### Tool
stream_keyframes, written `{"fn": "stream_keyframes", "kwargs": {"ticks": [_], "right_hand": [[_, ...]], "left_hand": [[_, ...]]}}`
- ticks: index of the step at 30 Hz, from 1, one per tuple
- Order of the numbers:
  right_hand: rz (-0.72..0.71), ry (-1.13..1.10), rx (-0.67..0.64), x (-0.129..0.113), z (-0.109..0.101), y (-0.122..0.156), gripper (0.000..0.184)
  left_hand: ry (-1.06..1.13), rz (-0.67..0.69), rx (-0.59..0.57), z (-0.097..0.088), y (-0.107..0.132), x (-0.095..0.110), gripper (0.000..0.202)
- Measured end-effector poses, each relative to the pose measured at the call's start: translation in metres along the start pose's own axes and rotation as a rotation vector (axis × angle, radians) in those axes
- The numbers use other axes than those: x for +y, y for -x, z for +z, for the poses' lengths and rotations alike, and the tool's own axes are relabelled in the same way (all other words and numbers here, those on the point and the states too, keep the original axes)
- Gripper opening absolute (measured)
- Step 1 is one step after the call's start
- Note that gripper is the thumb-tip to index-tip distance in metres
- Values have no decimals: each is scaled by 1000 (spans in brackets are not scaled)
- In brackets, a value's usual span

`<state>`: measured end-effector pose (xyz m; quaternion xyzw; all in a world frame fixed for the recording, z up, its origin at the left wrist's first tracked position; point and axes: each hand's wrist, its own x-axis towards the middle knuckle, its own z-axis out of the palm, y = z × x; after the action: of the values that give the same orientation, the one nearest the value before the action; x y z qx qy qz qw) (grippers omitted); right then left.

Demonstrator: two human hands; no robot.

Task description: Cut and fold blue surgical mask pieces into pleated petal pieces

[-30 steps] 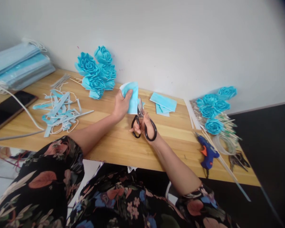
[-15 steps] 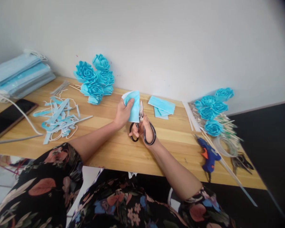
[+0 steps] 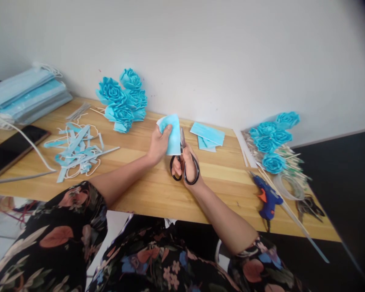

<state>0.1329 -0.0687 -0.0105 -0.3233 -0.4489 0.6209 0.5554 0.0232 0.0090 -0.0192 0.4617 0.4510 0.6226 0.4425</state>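
Observation:
My left hand [image 3: 160, 142] pinches a folded piece of blue face-mask fabric [image 3: 174, 140], thumb on its front, holding it upright above the table. My right hand [image 3: 189, 160] has its fingers through the black handles of a pair of scissors [image 3: 182, 140]. The blades point up beside the right edge of the fabric, partly behind it; whether they touch it I cannot tell. Behind and to the right lie more cut blue mask pieces [image 3: 207, 134], overlapping on the table.
On the left are stacked face masks [image 3: 27, 95], a phone [image 3: 16, 150] under a cable, and a heap of cut strips and ear loops [image 3: 77, 152]. Blue fabric flowers [image 3: 121, 101] stand behind. At right are more flowers [image 3: 273, 134], a glue gun [image 3: 269, 198], a tape roll [image 3: 288, 186] and pliers [image 3: 310, 207].
The scissor handles have drawn closer together, the left loop shifting right. The mask fabric and left hand have barely moved.

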Motion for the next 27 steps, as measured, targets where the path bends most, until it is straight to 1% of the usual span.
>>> {"fn": "stream_keyframes", "kwargs": {"ticks": [5, 9, 15, 19, 22, 24, 27], "right_hand": [[1, 7, 19, 1, -1, 0, 63], [4, 19, 28, 1, -2, 0, 64], [28, 62, 32, 0, -5, -3, 74], [61, 65, -10, -2, -10, -5, 77], [129, 6, -54, -5, -12, -5, 83], [161, -28, -98, -5, -13, -5, 82], [164, -46, -133, -6, -14, -5, 75]], "left_hand": [[3, -29, 2, 2, -2, 1, 43], [19, -22, 30, 2, -2, 2, 42], [41, -22, 37, 0, -4, 3, 42], [79, -43, 20, -1, -4, 5, 43], [113, -64, -3, -2, -5, 7, 43], [131, -69, -7, -2, -5, 8, 43], [139, -53, -13, -2, -4, 10, 42]]}}
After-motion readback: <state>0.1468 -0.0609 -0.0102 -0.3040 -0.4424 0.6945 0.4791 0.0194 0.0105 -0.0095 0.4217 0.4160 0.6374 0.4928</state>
